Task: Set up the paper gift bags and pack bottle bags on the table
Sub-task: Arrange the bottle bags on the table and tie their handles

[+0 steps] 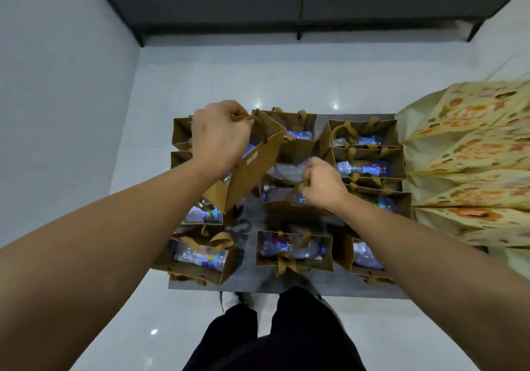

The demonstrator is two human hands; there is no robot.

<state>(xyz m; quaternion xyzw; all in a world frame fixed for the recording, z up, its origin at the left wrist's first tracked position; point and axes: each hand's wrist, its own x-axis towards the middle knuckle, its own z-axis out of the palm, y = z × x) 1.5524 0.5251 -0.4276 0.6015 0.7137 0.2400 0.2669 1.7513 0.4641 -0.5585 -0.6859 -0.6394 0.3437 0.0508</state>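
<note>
Left hand (219, 135) held a lifted bag (252, 167) by its handles; right hand (324, 183) gripped a mid-tabletop (258, 284) bag's handle (302, 185). Next, probably setting the lifted bag upright.

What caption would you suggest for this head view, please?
Left hand lifts a tilted paper gift bag while right hand grips another bag's handle.

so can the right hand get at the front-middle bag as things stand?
Probably not right away. The right hand already grips a ribbon handle of the centre bag, so it is occupied. The front-middle bag itself sits just nearer, open-topped, with nothing over it; once the handle is released the way looks free.
</note>
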